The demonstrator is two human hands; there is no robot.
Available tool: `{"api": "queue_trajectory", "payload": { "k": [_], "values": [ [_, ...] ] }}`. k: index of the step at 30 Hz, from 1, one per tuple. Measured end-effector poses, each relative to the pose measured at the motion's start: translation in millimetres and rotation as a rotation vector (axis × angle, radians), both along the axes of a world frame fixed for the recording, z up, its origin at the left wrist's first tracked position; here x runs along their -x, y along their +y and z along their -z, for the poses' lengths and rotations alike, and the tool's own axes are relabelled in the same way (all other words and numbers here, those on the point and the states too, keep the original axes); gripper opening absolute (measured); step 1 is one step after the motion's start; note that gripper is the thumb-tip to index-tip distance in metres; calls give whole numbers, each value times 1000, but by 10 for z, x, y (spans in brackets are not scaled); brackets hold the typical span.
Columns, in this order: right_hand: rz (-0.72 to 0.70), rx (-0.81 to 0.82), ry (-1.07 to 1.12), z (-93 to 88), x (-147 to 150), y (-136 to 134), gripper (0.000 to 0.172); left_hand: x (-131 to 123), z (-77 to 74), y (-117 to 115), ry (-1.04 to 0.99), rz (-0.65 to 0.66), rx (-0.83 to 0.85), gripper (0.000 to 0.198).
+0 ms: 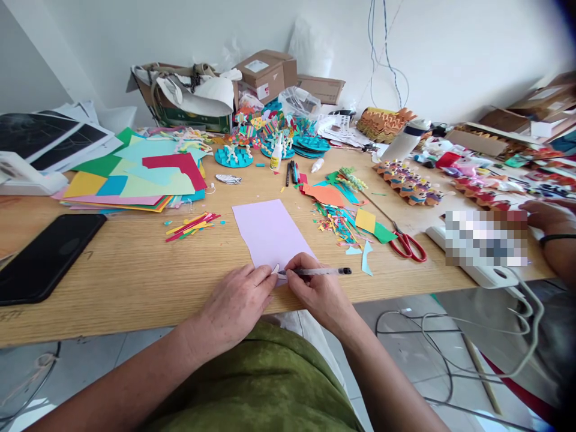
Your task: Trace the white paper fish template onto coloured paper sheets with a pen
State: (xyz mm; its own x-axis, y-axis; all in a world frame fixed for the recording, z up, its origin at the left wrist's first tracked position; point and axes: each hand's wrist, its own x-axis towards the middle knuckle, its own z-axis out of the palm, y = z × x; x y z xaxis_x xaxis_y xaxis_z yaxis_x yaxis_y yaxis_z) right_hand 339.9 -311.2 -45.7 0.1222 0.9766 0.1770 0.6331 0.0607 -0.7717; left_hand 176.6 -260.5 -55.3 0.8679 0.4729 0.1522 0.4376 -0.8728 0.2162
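Purple paper (274, 231) lies beneath our fingertips, unmarked beyond them — the pen work seems barely begun. Our right hand (321, 294) clamps a pen (330, 271); our left hand (238, 300) touches a white scrap (276, 269) — whether pinching, we cannot tell.

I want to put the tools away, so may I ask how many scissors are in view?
1: the scissors lie right of the purple paper, beside a green scrap. Others may be hidden.

Phone (51, 258) left of paper sheet (272, 231), scissors (408, 246) right, glue bottle (276, 155) behind.
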Motion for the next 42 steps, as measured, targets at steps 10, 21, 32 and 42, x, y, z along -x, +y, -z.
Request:
{"api": "queue_trajectory", "payload": {
  "k": [10, 21, 32, 42],
  "values": [
    [1, 34, -24, -28, -32, -49, 9, 9, -3, -3, 14, -7, -6, 21],
    [35, 28, -57, -39, -52, -140, 9, -13, 3, -4, -5, -9, -20, 21],
    [26, 34, -61, -52, -60, -185, 9, -7, -21, -6, -13, -1, -3, 21],
    [35, 46, 42, -30, -106, -184, 7, 1, -11, 3, 3, 19, -47, 22]
  ]
}}
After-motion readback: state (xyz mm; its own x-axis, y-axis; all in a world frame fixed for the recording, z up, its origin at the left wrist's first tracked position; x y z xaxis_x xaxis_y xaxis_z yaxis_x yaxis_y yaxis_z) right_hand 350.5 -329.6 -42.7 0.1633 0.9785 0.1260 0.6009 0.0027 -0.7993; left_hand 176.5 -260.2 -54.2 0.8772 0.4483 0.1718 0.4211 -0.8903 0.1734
